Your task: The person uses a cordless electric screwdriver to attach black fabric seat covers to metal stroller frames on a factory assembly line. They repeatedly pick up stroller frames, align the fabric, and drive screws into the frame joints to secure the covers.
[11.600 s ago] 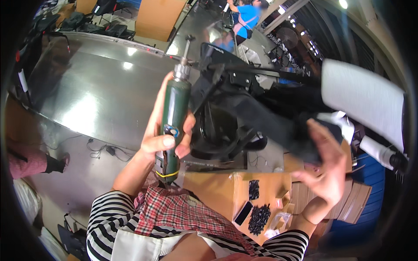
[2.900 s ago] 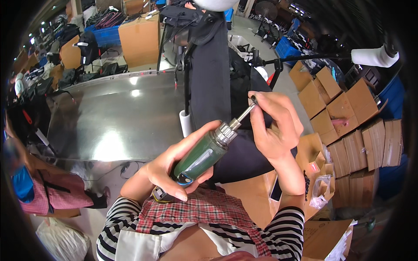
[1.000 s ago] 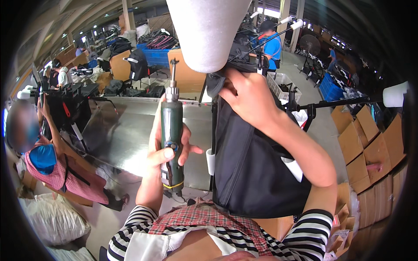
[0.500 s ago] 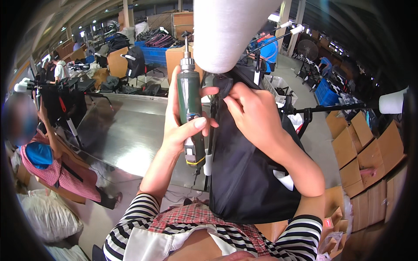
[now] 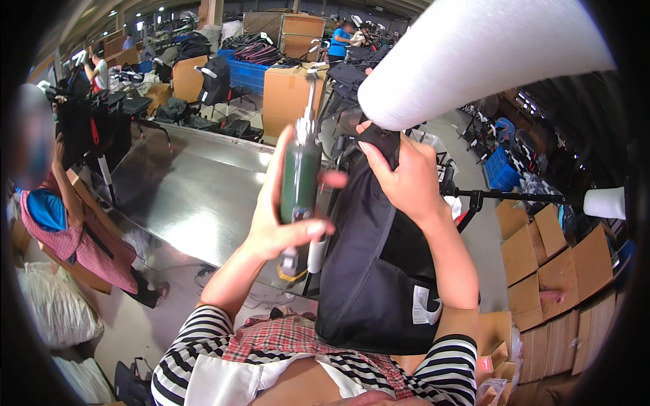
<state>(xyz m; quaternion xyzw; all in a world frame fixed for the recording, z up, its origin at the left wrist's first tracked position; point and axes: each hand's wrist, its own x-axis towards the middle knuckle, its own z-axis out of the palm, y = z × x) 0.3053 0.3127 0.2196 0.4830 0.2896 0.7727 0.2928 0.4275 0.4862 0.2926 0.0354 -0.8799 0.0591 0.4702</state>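
My left hand [image 5: 267, 220] is closed round a dark green electric screwdriver [image 5: 300, 177], held upright with its bit pointing up and away. A yellow ring shows near its lower end. My right hand [image 5: 412, 177] pinches the upper corner of a black fabric piece [image 5: 359, 271] between thumb and fingers. That fabric hangs down to my lap, with a white label [image 5: 424, 306] near its lower right. Just above the pinched corner is the end of a white foam-wrapped tube [image 5: 474, 61], which hides part of what lies behind it.
To the left is a shiny metal table [image 5: 196, 183]. A co-worker in a pink checked apron [image 5: 78, 230] stands beyond its near left end. Open cardboard boxes [image 5: 569, 271] stack up at the right. A black bar with a white foam end [image 5: 604, 204] juts out rightward.
The white-wrapped tube has swung to the right across the top of the view. My right hand now grips the fabric corner higher up, and the screwdriver has tilted slightly rightward.
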